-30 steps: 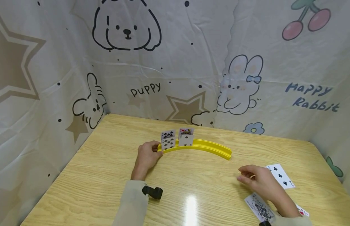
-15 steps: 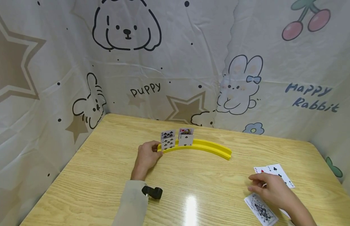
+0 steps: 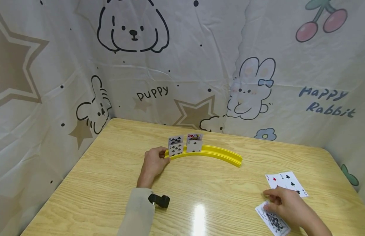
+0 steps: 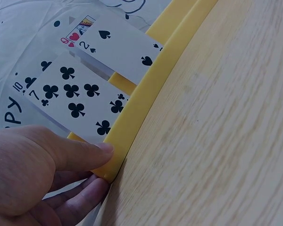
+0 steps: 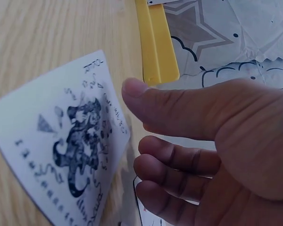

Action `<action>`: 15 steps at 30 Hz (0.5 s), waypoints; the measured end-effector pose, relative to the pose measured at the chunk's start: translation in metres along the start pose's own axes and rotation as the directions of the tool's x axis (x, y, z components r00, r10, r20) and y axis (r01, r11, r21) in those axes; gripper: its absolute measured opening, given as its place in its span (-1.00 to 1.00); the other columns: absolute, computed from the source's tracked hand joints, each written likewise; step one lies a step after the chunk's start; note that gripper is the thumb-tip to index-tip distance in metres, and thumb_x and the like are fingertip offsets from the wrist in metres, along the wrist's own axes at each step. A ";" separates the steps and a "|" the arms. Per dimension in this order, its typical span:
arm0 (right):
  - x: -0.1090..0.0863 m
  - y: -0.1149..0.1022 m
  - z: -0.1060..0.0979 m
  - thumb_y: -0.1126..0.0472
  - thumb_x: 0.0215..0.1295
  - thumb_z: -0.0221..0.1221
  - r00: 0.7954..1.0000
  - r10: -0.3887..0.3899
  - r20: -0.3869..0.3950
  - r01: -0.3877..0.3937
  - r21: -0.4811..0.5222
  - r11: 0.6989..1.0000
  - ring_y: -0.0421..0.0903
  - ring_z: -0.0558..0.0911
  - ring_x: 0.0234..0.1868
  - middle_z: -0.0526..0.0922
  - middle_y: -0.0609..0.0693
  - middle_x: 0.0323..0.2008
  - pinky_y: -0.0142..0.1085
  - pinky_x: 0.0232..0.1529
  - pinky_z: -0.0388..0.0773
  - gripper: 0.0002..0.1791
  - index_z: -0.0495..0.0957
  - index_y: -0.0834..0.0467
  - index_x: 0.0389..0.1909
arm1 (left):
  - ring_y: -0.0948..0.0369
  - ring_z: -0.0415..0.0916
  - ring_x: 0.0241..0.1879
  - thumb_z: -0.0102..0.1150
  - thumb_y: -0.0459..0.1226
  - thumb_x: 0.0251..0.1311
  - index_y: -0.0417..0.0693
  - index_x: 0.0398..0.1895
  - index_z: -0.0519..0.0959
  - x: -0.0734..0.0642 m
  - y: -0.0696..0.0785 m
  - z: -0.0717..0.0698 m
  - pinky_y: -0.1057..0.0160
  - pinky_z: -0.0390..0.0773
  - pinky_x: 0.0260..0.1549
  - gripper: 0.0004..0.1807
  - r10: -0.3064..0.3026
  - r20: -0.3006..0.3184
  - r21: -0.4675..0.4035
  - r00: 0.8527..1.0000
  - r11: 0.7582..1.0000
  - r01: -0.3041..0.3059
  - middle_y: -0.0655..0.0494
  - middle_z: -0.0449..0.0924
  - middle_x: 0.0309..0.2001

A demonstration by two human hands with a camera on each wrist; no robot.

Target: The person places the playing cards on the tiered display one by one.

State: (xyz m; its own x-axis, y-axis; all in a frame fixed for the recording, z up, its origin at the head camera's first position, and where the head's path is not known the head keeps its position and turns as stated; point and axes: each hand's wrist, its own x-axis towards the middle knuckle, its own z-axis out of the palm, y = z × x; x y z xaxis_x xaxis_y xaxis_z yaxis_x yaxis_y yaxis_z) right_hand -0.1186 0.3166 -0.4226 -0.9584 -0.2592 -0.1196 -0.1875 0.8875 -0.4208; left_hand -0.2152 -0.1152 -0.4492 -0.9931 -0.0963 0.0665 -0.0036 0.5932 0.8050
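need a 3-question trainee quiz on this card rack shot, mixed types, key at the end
1. Short answer: Which card stands directly in front of the queen in the rack?

2. True or false: The right hand is gripping the rack.

3. Multiple choice: Seen from the person's side, where does the left hand hold the rack?
A) At its left end
B) At its middle
C) At its right end

Key:
1. The 2 of spades.
2. False. The right hand is by the joker, apart from the rack.
3. A.
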 end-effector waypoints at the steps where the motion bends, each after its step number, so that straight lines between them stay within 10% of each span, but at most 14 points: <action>1: 0.000 0.001 0.001 0.12 -0.01 0.52 1.000 0.004 0.002 -0.004 -0.011 1.000 -0.26 0.34 -0.47 0.43 -0.16 -0.47 -0.35 -0.45 0.34 -0.50 0.70 0.27 -0.05 | 0.10 0.65 -0.13 0.44 -0.43 0.09 -0.24 0.04 0.67 0.000 0.000 0.000 0.09 0.63 -0.11 -0.60 0.000 0.000 0.003 1.000 1.000 0.000 -0.07 0.70 -0.11; 15: 0.000 0.007 0.006 0.15 -0.04 0.53 0.996 0.055 0.067 -0.054 -0.016 0.998 -0.22 0.36 -0.46 0.47 -0.16 -0.46 -0.35 -0.44 0.35 -0.54 0.73 0.23 -0.08 | 0.10 0.65 -0.13 0.46 -0.43 0.08 -0.24 0.04 0.68 0.000 -0.002 0.000 0.09 0.63 -0.10 -0.60 0.011 -0.011 0.008 1.000 1.000 -0.011 -0.06 0.70 -0.12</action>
State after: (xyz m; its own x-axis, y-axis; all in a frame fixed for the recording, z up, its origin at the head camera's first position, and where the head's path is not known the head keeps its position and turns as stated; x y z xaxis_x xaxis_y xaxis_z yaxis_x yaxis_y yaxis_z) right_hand -0.1182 0.3204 -0.4305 -0.9505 -0.2355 -0.2028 -0.1392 0.9060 -0.3998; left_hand -0.2151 -0.1161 -0.4505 -0.9917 -0.0989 0.0819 0.0062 0.6004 0.7997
